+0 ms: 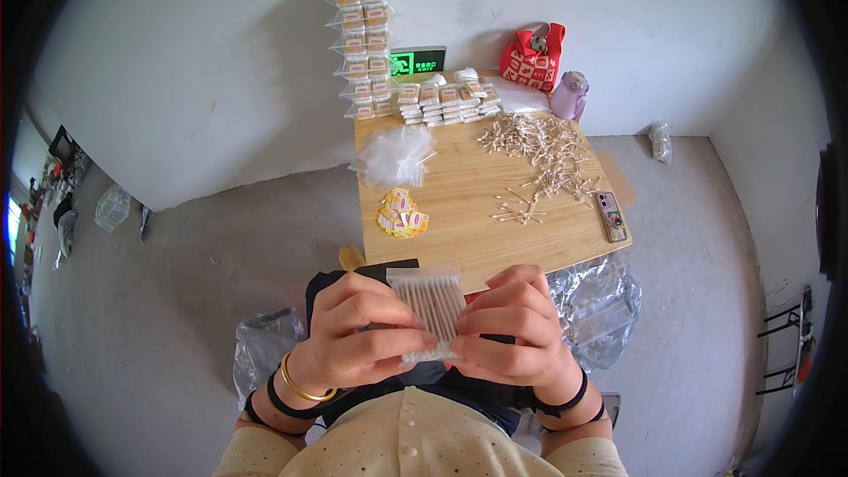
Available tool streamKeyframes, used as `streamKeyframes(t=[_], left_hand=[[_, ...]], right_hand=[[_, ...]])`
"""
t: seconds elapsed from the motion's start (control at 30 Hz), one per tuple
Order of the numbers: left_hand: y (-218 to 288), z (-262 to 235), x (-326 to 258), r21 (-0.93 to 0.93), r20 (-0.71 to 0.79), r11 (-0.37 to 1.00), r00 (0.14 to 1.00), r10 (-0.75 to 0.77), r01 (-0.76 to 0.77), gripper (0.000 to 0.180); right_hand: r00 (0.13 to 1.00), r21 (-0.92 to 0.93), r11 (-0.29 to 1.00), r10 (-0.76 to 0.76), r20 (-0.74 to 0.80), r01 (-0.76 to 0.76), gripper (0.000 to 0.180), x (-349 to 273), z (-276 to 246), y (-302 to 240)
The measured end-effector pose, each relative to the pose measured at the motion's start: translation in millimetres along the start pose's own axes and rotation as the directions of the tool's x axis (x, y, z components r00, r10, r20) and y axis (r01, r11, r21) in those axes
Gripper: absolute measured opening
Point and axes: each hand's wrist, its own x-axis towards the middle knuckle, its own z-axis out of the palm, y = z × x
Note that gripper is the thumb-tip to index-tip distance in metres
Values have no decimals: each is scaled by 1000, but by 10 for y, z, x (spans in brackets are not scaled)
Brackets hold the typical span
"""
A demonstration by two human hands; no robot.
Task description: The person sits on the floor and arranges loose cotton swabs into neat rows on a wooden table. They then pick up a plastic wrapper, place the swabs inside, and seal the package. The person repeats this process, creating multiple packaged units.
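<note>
A small clear bag of cotton swabs [426,305] is held up in front of my body, just off the table's near edge. My left hand [360,329] grips its left side, with the fingers curled onto the plastic. On the opposite side my right hand [515,327] pinches the bag the same way. The swabs inside lie side by side, running nearly upright. Loose cotton swabs [549,152] are heaped at the table's right, with a few strays nearer me. Small yellow-and-white cards [403,215] lie in a pile at the left, below a heap of clear empty bags [395,155].
The wooden table [468,238] bears stacked swab packs [446,104] at its back. A tall column of packed swabs [362,44] rises at the back left. A red bag [533,62], a lilac bottle [571,95] and a phone [611,216] line the right. Clear plastic [596,309] hangs below.
</note>
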Motion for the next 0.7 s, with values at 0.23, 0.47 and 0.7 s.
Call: streamKeyframes(t=[0.23,0.47,0.7], left_hand=[[33,-23,-13,29,-11,999,1000,23,-23,32],[18,-45,-28,19,-7,1000,1000,15,-14,30],[-3,-25,-8,-76,39,997,999,-18,21,27]], right_hand=[[1000,-9,1000,-14,11,14,34,11,-14,-28],[998,74,996,45,36,-48,37,13,1,2],[995,164,984,55,86,-68,37,23,3,31]])
